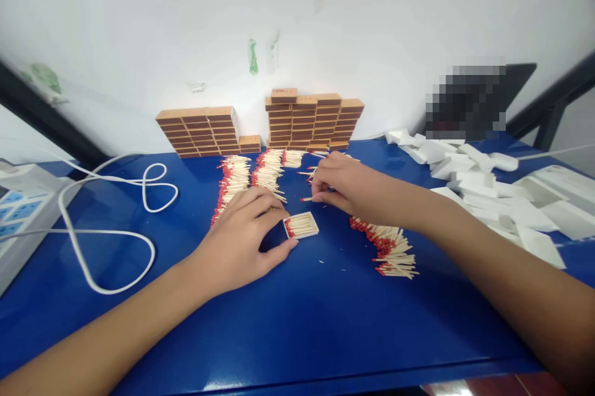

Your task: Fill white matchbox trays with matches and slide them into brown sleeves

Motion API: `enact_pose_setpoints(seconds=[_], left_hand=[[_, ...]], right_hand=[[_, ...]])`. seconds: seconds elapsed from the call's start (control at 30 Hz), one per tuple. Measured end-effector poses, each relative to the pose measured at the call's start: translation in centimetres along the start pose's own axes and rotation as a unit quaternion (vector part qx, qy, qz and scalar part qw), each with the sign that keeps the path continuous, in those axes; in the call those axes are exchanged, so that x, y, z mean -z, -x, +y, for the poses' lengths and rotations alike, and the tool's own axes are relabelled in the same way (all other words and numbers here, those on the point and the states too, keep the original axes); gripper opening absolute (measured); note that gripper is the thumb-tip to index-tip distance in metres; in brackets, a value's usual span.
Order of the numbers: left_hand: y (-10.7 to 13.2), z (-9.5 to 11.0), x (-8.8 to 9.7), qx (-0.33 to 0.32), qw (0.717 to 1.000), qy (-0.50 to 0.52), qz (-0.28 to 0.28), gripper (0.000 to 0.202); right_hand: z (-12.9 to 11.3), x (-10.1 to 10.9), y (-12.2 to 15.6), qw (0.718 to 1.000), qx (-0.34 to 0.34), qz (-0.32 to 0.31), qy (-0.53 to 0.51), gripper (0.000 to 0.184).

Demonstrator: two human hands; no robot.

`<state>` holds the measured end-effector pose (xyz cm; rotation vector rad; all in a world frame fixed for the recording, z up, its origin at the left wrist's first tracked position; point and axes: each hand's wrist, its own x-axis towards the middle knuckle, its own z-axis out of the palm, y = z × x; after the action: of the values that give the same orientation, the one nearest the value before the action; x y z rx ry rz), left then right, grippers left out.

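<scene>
Thumb and forefinger of the left hand [248,238] bracket the near and far sides of a small white tray [315,224], the hand half open and loosely holding it, as the right hand [341,179] closes its fingertips on a single red-tipped match [305,199] just beyond. Matches [301,224] lie side by side in the tray, heads to the left, too close to count.

Around them on a blue table [297,328], loose matches form two long piles on the left, the outer pile [235,176] and the inner pile [267,167], both partly hidden by the left hand; a small cluster [292,158] sits beside them. One curved pile [395,253] lies near the right forearm, and further matches show partly behind the right hand.

Against the wall [325,24] stand two stacks of brown-sided matchboxes: three columns in the left stack [198,131], four uneven columns in the right stack [304,123], with one box [283,96] topping the latter and a lower group between. Faint reddish print on the box tops is unreadable.

Many white trays [476,185], overlapping beyond counting, crowd the right before a dark, pixelated panel [520,83]. Looped white cable [154,253] and a blue-socketed power strip [46,204] occupy the left.
</scene>
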<state>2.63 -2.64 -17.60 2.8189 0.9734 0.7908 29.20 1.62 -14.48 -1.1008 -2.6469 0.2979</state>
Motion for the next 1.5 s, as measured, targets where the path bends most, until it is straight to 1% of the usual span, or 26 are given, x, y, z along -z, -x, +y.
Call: enact_pose_setpoints(seconds=[0.13, 0.23, 0.43, 0.57, 0.67, 0.73, 0.83, 0.9, 1.0, 1.07, 1.23, 1.5], left_hand=[[0.0, 0.0, 0.1, 0.001, 1.000, 0.003, -0.006, 0.021], [0.0, 0.1, 0.2, 0.002, 1.000, 0.005, -0.010, 0.020], [-0.1, 0.1, 0.1, 0.002, 1.000, 0.007, -0.008, 0.019], [0.0, 0.1, 0.1, 0.001, 1.000, 0.003, -0.009, 0.019], [0.1, 0.1, 0.1, 0.001, 1.000, 0.002, -0.009, 0.020], [0.1, 0.1, 0.1, 0.001, 1.000, 0.001, -0.008, 0.021], [0.1, 0.1, 0.1, 0.000, 1.000, 0.001, -0.002, 0.022], [0.1, 0.1, 0.0, 0.001, 1.000, 0.004, 0.000, 0.021], [0.1, 0.0, 0.0, -0.001, 1.000, 0.005, -0.002, 0.022], [0.1, 0.0, 0.0, -0.002, 1.000, 0.004, 0.000, 0.022], [0.1, 0.0, -0.1, 0.001, 1.000, 0.009, -0.002, 0.022], [0.0, 0.0, -0.2, 0.001, 1.000, 0.009, -0.005, 0.022]], right_hand=[[-2.1, 0.0, 0.4, 0.997, 0.027, -0.042, -0.050, 0.015], [-3.1, -0.2, 0.5, 0.997, 0.045, -0.040, -0.045, 0.016], [-3.4, -0.8, 0.5, 0.999, 0.043, -0.012, -0.019, 0.014], [-3.3, -0.8, 0.5, 0.999, 0.028, -0.022, -0.041, 0.011], [-2.8, -0.5, 0.3, 0.999, 0.008, -0.005, -0.047, 0.011], [-2.0, -0.3, 0.0, 0.999, -0.009, 0.036, -0.026, 0.013], [0.1, -0.3, -0.4, 0.991, -0.039, 0.120, 0.043, 0.016], [1.9, -0.3, -0.6, 0.983, -0.055, 0.145, 0.093, 0.017], [4.0, -0.5, -0.6, 0.985, -0.052, 0.116, 0.115, 0.018], [4.5, -0.7, -0.6, 0.988, -0.050, 0.093, 0.114, 0.014], [4.0, -1.5, -0.5, 0.990, -0.060, 0.072, 0.101, 0.017], [4.0, -1.8, -0.7, 0.992, -0.044, 0.075, 0.095, 0.013]])
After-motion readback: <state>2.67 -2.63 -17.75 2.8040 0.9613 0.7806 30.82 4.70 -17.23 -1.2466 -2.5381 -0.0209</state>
